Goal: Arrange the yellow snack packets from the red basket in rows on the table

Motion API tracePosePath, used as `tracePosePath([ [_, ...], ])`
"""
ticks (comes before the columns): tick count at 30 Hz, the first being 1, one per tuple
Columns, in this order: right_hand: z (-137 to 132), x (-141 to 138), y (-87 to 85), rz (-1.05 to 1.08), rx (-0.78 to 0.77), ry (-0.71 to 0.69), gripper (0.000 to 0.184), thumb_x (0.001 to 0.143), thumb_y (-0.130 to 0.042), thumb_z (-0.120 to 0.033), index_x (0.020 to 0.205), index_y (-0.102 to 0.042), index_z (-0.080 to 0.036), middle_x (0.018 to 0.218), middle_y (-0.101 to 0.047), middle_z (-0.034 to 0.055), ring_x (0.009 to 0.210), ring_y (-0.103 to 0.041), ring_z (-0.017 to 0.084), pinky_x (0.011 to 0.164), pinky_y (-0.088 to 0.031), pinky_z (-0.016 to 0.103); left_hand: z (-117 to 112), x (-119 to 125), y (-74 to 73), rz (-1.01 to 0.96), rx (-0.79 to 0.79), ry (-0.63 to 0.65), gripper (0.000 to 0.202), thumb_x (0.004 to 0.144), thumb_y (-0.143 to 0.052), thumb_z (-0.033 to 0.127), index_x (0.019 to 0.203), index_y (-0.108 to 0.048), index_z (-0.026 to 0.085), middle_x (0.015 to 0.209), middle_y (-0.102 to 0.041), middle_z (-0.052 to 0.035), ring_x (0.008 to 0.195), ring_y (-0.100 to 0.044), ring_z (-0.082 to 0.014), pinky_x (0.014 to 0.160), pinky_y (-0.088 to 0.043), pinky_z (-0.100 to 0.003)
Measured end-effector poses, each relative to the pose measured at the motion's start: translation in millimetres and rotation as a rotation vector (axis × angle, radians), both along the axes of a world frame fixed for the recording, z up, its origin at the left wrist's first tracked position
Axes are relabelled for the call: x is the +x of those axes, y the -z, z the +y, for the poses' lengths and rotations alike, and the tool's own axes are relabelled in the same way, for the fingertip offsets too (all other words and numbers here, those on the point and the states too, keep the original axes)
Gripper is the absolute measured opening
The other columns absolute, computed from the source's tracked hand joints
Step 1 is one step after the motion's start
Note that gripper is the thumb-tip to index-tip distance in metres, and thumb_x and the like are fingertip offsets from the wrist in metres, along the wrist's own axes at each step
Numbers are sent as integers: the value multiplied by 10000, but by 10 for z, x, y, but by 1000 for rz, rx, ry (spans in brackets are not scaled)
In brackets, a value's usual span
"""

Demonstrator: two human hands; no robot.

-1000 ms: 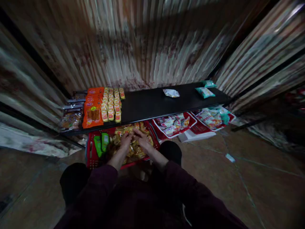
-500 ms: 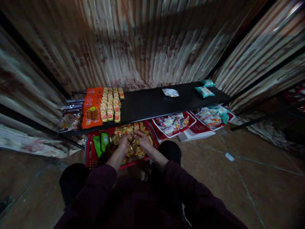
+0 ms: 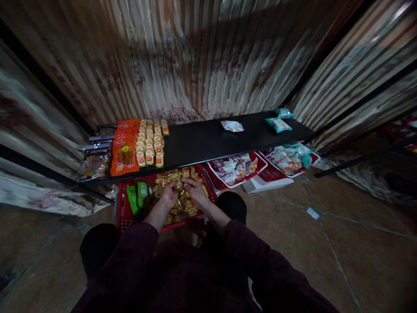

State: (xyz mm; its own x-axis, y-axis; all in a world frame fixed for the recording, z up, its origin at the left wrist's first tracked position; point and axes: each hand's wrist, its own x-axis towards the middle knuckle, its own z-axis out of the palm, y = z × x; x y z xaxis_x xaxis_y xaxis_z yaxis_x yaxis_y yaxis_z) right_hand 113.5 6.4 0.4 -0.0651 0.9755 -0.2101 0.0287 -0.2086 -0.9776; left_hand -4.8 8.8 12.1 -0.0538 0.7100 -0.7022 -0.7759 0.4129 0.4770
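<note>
Both of my hands reach down into a red basket (image 3: 123, 208) on the floor, which is full of small yellow snack packets (image 3: 186, 206). My left hand (image 3: 168, 194) is closed on a few of the yellow packets. My right hand (image 3: 196, 191) lies over the heap just to its right, fingers curled onto packets. Two green packets (image 3: 138, 194) stand in the basket's left part. Above the basket, on a black shelf (image 3: 208, 138), neat rows of the same yellow packets (image 3: 150, 142) lie next to orange snack bags (image 3: 124, 145).
Darker snack packs (image 3: 94, 160) fill the shelf's left end. A white packet (image 3: 232, 126) and two green-white packets (image 3: 279, 123) lie further right on it. Two more red baskets (image 3: 235, 167) of snacks stand under the shelf. Striped curtains hang behind and beside. Brown tiled floor lies to the right.
My hands have stayed in the basket, shifting only slightly among the yellow packets. The view has barely moved.
</note>
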Motion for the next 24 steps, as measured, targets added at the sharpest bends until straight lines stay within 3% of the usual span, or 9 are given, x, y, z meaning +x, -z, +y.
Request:
tracePosePath([
  [7, 5, 12, 45, -90, 42, 0, 324, 768, -532, -237, 1039, -702, -187, 931, -731, 41, 795, -661, 160, 810, -531, 324, -14, 29, -81, -29, 14, 3, 207, 828, -465, 58, 919, -643, 114, 643, -650, -35, 624, -639, -123, 675, -535, -238],
  [13, 6, 21, 9, -234, 265, -27, 309, 767, -518, -191, 1005, -712, -234, 1059, -712, 29, 1075, -618, 192, 1012, -439, 370, -17, 46, -89, -48, 34, 32, 205, 820, -467, 48, 902, -641, 120, 617, -639, -20, 578, -618, -111, 649, -523, -223],
  [17, -1, 24, -28, -300, 340, -51, 306, 770, -506, -155, 970, -723, -234, 1105, -698, 34, 1104, -605, 195, 1029, -428, 373, -17, 43, -39, -23, 14, 38, 164, 820, -477, 64, 800, -624, 135, 640, -640, -16, 593, -610, -104, 644, -508, -217],
  [24, -82, 15, -95, -447, 471, -89, 472, 809, -461, -110, 1234, -596, -265, 1274, -609, 33, 1263, -488, 189, 1106, -344, 407, 17, 57, -10, 58, 63, 74, 101, 766, -546, 72, 731, -613, 139, 665, -642, -19, 584, -582, -92, 632, -466, -208],
])
